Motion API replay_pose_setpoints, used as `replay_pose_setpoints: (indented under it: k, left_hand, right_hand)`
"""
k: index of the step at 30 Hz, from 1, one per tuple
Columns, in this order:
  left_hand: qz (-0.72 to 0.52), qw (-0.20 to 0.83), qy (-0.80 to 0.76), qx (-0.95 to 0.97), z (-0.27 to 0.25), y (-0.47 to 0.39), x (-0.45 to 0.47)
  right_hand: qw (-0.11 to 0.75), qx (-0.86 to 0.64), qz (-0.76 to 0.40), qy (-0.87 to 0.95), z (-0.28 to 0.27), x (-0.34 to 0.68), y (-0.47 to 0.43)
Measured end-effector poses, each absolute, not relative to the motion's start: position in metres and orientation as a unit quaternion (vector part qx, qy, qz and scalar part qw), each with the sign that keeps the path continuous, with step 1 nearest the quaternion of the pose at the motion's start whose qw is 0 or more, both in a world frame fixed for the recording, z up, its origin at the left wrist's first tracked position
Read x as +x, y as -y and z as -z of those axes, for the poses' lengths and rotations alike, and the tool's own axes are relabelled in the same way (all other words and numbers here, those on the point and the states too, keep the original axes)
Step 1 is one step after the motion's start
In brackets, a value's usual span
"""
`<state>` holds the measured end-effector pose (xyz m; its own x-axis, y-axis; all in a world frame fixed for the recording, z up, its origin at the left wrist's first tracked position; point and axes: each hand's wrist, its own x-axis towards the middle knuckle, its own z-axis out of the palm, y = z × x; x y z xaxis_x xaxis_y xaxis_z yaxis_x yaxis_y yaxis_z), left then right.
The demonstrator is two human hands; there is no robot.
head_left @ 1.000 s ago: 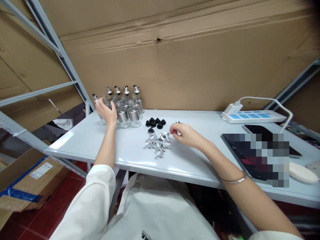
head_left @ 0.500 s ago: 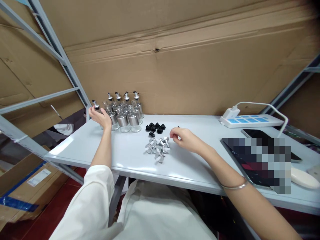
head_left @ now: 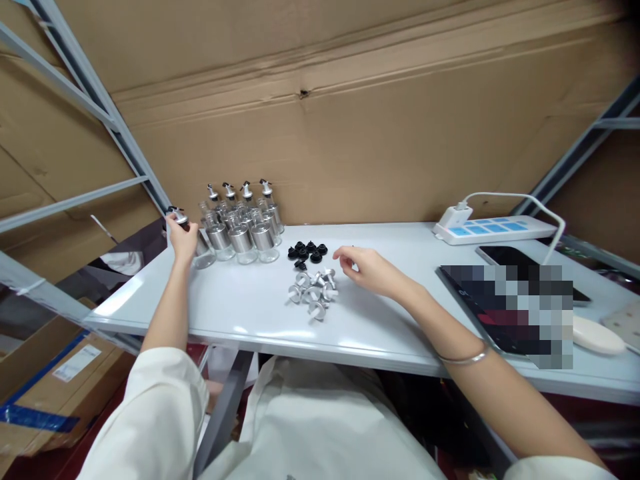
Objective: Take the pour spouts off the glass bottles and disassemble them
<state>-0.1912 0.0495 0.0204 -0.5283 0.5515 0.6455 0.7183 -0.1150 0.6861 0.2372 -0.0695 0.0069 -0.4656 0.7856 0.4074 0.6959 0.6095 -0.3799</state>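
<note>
On the left, my left hand (head_left: 183,240) is closed around the top of a glass oil bottle (head_left: 204,255), which has a steel band and a silver-and-black pourer. The bottle tilts slightly, its base at the table. Beside it stand several similar bottles (head_left: 241,239), the back ones fitted with pourers. My right hand (head_left: 369,268) hovers at the table's middle, fingers loosely bent and apart, no object visible between them. Left of it lie black stoppers (head_left: 316,256) and a heap of silver pourer parts (head_left: 313,295). A small dark bit shows behind this hand.
A white power strip (head_left: 493,229) with a plugged-in charger (head_left: 454,221) and cable lies at the back right. Nearer are a dark phone (head_left: 505,255), a partly blurred tablet (head_left: 480,307) and a cream oval object (head_left: 597,335). Cardboard (head_left: 350,133) backs the table; shelf posts flank it.
My left hand has moved left and turned, now gripping the bottle's top from the side. My right index finger has straightened somewhat. The whole view has shifted slightly.
</note>
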Motion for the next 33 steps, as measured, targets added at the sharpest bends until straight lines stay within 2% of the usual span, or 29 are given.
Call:
replay_pose_setpoints:
  k: [7, 11, 15, 18, 22, 26, 29, 33]
  left_hand:
    - [0.642, -0.063, 0.531, -0.549, -0.012, 0.017, -0.148]
    - [0.662, -0.202, 0.436, -0.575, -0.011, 0.070, -0.107]
    - [0.650, -0.331, 0.327, -0.600, -0.012, 0.119, -0.065]
    - [0.620, -0.388, 0.258, -0.631, -0.011, 0.142, -0.037]
    - [0.584, -0.431, 0.216, -0.653, -0.009, 0.153, -0.006]
    - [0.528, -0.467, 0.226, -0.672, -0.011, 0.155, 0.018]
    - [0.494, -0.501, 0.223, -0.675, -0.011, 0.156, 0.034]
    - [0.541, -0.476, 0.207, -0.661, -0.005, 0.160, 0.056]
  right_hand:
    - [0.316, -0.424, -0.062, 0.846, -0.015, 0.241, 0.072]
    - [0.319, -0.422, -0.059, 0.847, -0.014, 0.240, 0.071]
    - [0.317, -0.420, -0.058, 0.848, -0.013, 0.240, 0.072]
    - [0.317, -0.422, -0.064, 0.847, -0.013, 0.241, 0.071]
    - [0.342, -0.417, -0.104, 0.836, -0.019, 0.239, 0.075]
    - [0.430, -0.365, -0.219, 0.796, -0.035, 0.224, 0.103]
    - [0.491, -0.270, -0.304, 0.771, -0.046, 0.209, 0.134]
    - [0.505, -0.280, -0.275, 0.769, -0.055, 0.188, 0.166]
